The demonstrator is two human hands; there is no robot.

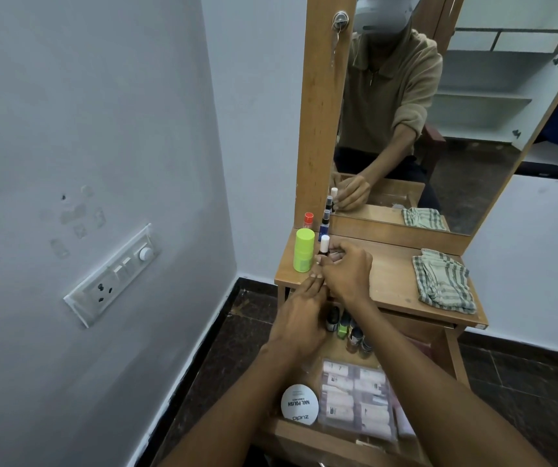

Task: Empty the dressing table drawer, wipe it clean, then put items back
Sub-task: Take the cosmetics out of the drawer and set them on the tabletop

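The right hand [345, 273] pinches a small white-capped bottle [324, 245] standing upright on the table [392, 274], long axis vertical, cap up. Just left of that hand stands a green bottle [303, 250]. The left hand [299, 315] lies flat with fingers together, empty, touching the right. Below both hands the drawer [307, 436] is open, holding small bottles [348, 326]. Right of the hands is bare tabletop, then a folded cloth [442, 281].
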